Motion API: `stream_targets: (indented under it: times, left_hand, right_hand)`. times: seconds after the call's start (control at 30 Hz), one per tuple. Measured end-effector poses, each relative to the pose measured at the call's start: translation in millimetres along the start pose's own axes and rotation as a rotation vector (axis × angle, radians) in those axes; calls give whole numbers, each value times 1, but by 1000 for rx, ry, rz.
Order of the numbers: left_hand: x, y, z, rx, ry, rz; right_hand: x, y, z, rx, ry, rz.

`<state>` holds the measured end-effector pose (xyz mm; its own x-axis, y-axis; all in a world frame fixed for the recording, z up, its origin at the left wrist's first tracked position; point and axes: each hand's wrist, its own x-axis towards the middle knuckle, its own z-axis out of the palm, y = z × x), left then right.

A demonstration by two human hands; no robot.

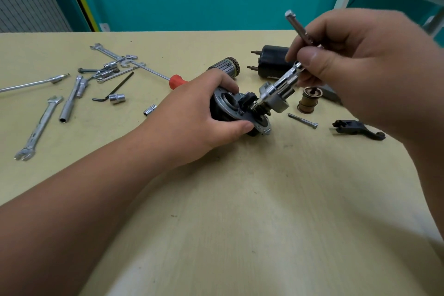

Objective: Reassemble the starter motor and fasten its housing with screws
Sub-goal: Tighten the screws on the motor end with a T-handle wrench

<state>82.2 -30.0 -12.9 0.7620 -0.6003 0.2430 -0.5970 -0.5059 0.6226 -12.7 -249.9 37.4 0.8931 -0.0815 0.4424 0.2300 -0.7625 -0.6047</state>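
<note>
Head view showed my left hand wrapped around the starter motor housing, holding it tilted on the yellowish counter near its middle, thumb under the flange and fingers over the top. My right hand gripped a chrome ratchet wrench by its thin handle, its head pressed down on the housing's gear end. Just right of the housing lay a loose bolt, a brass-coloured plunger and a black shift fork. Behind my hands sat the armature and the black solenoid. Spanners, sockets, a hex key and a red-handled screwdriver were scattered to the left.
</note>
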Motion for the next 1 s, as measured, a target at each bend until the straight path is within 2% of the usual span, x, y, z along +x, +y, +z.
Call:
stream_targets:
  times: [0.63,0.83,1.0]
  left_hand:
    - [0,-1,0,-2,-3,4]
    - [-1,1,2,31,7,3]
    - [-2,3,6,39,45,-24]
  right_hand:
    - [-1,-2,4,-37,-38,-51]
    - [0,-3,3,-39,-49,-1]
    - [1,-2,14,-78,6,71]
